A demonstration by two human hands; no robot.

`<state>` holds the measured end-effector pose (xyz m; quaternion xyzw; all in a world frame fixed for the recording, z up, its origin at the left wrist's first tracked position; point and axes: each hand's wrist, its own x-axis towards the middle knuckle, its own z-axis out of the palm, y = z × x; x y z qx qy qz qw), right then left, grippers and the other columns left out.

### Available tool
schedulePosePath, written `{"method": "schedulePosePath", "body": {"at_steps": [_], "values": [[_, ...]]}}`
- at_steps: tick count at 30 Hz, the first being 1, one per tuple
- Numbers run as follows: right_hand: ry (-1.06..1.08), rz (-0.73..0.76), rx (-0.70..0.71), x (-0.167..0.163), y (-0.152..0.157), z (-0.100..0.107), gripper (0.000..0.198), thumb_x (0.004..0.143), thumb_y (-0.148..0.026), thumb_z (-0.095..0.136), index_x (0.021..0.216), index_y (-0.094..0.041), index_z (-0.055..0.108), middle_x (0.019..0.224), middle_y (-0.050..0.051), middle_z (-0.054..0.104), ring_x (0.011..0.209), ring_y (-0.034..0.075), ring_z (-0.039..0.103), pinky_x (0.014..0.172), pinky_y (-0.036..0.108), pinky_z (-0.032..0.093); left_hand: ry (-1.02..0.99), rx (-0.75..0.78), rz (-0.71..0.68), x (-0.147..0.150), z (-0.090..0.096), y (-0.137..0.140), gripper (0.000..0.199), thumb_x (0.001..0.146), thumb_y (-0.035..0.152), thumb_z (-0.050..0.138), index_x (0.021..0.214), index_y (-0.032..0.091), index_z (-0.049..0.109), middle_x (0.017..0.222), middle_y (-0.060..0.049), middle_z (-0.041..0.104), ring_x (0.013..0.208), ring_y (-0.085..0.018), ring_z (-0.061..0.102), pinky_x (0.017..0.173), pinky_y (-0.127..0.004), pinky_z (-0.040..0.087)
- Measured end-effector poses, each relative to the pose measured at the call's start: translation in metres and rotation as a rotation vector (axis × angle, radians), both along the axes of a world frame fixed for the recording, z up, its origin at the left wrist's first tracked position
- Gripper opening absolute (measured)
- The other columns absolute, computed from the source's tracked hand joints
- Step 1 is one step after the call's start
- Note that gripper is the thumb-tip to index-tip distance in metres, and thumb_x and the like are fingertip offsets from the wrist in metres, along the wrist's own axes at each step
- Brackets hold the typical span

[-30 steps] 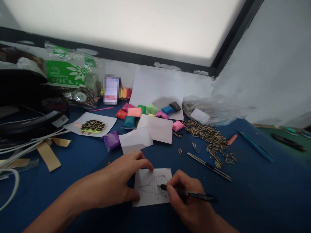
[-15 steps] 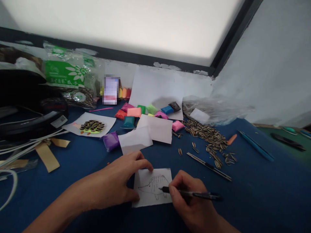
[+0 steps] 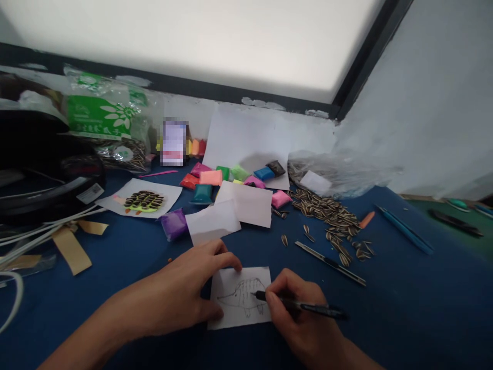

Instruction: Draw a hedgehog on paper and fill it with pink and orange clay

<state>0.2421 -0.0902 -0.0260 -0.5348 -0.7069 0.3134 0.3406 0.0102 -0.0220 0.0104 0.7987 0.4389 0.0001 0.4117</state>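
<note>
A small white sheet of paper (image 3: pixel 227 319) lies on the blue tabletop, bearing a line drawing of a long-snouted animal with rows of short strokes across its back. My left hand (image 3: pixel 188 288) rests at the sheet's left side, thumb and fingers spread apart, pressing it down. In my right hand (image 3: pixel 298 308) is a black pen (image 3: pixel 308 306), gripped between thumb and fingers. The pen's tip is at the middle of the animal's body, on or just over the paper; contact is hard to tell.
Behind lie blank paper pieces (image 3: pixel 215 221), colourful clay packets (image 3: pixel 211 178) and a seed-covered animal picture (image 3: pixel 143 201). To the right are sunflower seeds (image 3: pixel 327 210), a utility knife (image 3: pixel 331 263) and a blue pen-like tool (image 3: pixel 404 229). A seed bag (image 3: pixel 100 118) stands back left beside a phone (image 3: pixel 175 143).
The pen tip has moved slightly up on the drawing, and the pen with my right hand has shifted a little. My left hand stays put on the sheet.
</note>
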Motion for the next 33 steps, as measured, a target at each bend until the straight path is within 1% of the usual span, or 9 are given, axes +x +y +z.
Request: {"method": "schedulePosePath", "body": {"at_steps": [3, 13, 18, 22, 27, 33], "values": [[0.003, 0.002, -0.011, -0.0003, 0.0005, 0.0000, 0.019, 0.090, -0.021, 0.051, 0.071, -0.021, 0.053, 0.053, -0.006, 0.050, 0.042, 0.009, 0.043, 0.041, 0.021, 0.028, -0.002, -0.004, 0.004, 0.0021, 0.0011, -0.0001, 0.051, 0.071, 0.022, 0.069, 0.119, 0.035, 0.062, 0.118, -0.001, 0.055, 0.109, -0.028, 0.056, 0.085, -0.037, 0.047], [-0.011, -0.003, 0.013, 0.0001, 0.0010, 0.0005, 0.020, 0.090, -0.021, 0.049, 0.070, -0.021, 0.052, 0.054, -0.004, 0.051, 0.043, 0.010, 0.047, 0.042, 0.022, 0.030, -0.009, 0.017, -0.005, 0.0021, 0.0020, 0.0005, 0.050, 0.071, 0.023, 0.070, 0.119, 0.034, 0.063, 0.119, -0.003, 0.056, 0.108, -0.029, 0.055, 0.083, -0.036, 0.048], [-0.021, -0.010, 0.018, -0.0007, 0.0019, 0.0001, 0.019, 0.089, -0.020, 0.050, 0.070, -0.021, 0.051, 0.053, -0.005, 0.050, 0.042, 0.009, 0.046, 0.042, 0.021, 0.030, 0.017, -0.019, 0.003, 0.0023, 0.0023, 0.0008, 0.051, 0.072, 0.023, 0.070, 0.121, 0.035, 0.062, 0.121, -0.002, 0.055, 0.108, -0.029, 0.055, 0.083, -0.037, 0.047], [-0.018, 0.008, 0.000, 0.0009, 0.0006, -0.0012, 0.020, 0.090, -0.021, 0.051, 0.071, -0.021, 0.052, 0.053, -0.005, 0.051, 0.042, 0.009, 0.046, 0.042, 0.021, 0.031, 0.000, -0.005, -0.002, 0.0027, 0.0013, 0.0009, 0.051, 0.072, 0.023, 0.070, 0.121, 0.036, 0.062, 0.119, -0.002, 0.055, 0.107, -0.028, 0.056, 0.085, -0.037, 0.046], [-0.007, -0.014, 0.000, 0.0013, -0.0008, -0.0020, 0.020, 0.089, -0.020, 0.051, 0.069, -0.022, 0.050, 0.052, -0.006, 0.050, 0.041, 0.009, 0.044, 0.041, 0.021, 0.029, -0.002, -0.005, -0.005, 0.0012, 0.0002, 0.0008, 0.050, 0.072, 0.023, 0.070, 0.120, 0.034, 0.063, 0.119, -0.003, 0.055, 0.107, -0.029, 0.055, 0.083, -0.036, 0.047], [-0.029, 0.004, 0.009, -0.0009, -0.0003, 0.0017, 0.019, 0.087, -0.020, 0.050, 0.068, -0.021, 0.051, 0.051, -0.005, 0.049, 0.042, 0.010, 0.045, 0.041, 0.021, 0.029, 0.006, 0.003, 0.000, 0.0012, 0.0018, 0.0005, 0.050, 0.072, 0.022, 0.069, 0.119, 0.037, 0.062, 0.119, -0.001, 0.055, 0.107, -0.028, 0.056, 0.083, -0.037, 0.047]]}}
